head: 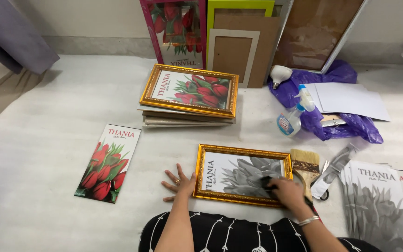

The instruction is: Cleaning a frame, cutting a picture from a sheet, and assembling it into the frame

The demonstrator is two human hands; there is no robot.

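A gold-framed picture (pixel 239 161) with a grey flower print lies flat in front of me. My left hand (pixel 179 183) rests open on the white surface, fingers spread, touching the frame's left edge. My right hand (pixel 286 191) presses a small dark cloth (pixel 267 183) onto the glass near the frame's lower right corner. A wide paintbrush (pixel 305 165) lies just right of the frame, beside my right hand.
A stack of frames topped by a gold frame with red tulips (pixel 190 91) sits behind. A red tulip print (pixel 108 163) lies at left. A spray bottle (pixel 292 116), purple bag (pixel 346 123), white sheets (pixel 350 100), a bulb (pixel 280 74) and grey prints (pixel 381 200) are at right.
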